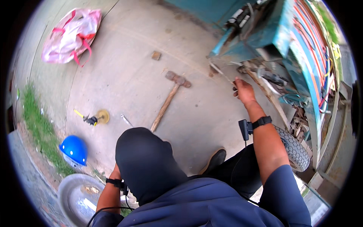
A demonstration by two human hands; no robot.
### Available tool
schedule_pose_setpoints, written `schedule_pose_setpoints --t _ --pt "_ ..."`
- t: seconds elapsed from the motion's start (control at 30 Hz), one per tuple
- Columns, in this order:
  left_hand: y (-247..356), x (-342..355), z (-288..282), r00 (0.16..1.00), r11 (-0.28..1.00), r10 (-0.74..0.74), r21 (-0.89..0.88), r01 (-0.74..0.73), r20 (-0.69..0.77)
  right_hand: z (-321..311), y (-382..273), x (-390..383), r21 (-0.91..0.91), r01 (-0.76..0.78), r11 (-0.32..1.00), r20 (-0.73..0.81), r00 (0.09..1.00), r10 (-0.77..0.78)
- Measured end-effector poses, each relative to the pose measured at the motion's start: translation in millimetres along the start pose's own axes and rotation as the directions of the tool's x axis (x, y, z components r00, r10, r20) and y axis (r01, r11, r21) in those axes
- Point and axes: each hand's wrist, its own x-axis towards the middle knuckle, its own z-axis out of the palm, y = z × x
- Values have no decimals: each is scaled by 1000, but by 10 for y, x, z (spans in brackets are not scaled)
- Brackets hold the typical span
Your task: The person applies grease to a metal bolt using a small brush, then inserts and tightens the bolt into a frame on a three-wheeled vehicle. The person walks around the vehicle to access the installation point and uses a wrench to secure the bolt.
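My right hand [244,91] is closed around one end of a thin, light-coloured rod [221,71], reaching forward beside a blue metal frame [280,32]. The rod's far tip lies close to the frame's lower corner; whether they touch I cannot tell. My left hand [116,173] is beside my bent left knee, its fingers hidden behind the leg. In front of that knee a sledgehammer [166,106] with a rusty head and wooden handle lies on the concrete. A small silver wrench-like tool [126,120] rests to its left.
On the left are a yellowish disc [102,116], a black-and-yellow tool [90,120], a blue helmet [73,150] and a grey basin [65,193]. A pink-and-white bag [70,39] lies far left. A small brown block [156,55] sits ahead; a tyre [292,148] stands right.
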Motion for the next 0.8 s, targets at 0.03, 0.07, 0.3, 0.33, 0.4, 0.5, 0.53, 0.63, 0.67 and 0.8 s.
schedule_pose_setpoints --t 0.03,0.07,0.3,0.33,0.4,0.5,0.53,0.63,0.67,0.8 --pt "44 5 -74 1000 1000 -5 -3 5 -20 20 -21 -16 1 7 1000 14 1000 -7" --pt "94 62 -143 1000 1000 0 -19 -1 -31 -9 -15 -43 -3 4 1000 14 1000 -4" --pt "925 396 -944 942 978 157 180 -106 -298 106 29 75 -290 149 945 -84 980 -180" --pt "1074 534 -1072 901 991 -41 -130 -17 -432 115 86 83 -305 112 946 -122 980 -156" --pt "1983 497 -1353 865 989 -76 -148 1 -497 85 -6 16 -286 95 953 -94 988 -126" --pt "2949 489 -1589 808 959 232 -12 -283 -541 -3 -47 -36 -201 126 972 -70 987 -142" --pt "3285 465 -1609 784 922 356 54 -384 -508 -35 -38 -80 -171 128 977 -73 987 -143" --pt "4295 283 -1344 576 682 724 267 -681 -379 -183 -165 -293 -94 106 990 -64 992 -112" --pt "4572 243 -1223 440 522 850 357 -774 -290 -238 -238 -377 -67 97 993 -56 993 -100" --pt "5542 270 -653 35 50 999 527 -848 -38 -366 -335 -486 -71 94 993 -12 995 -95"
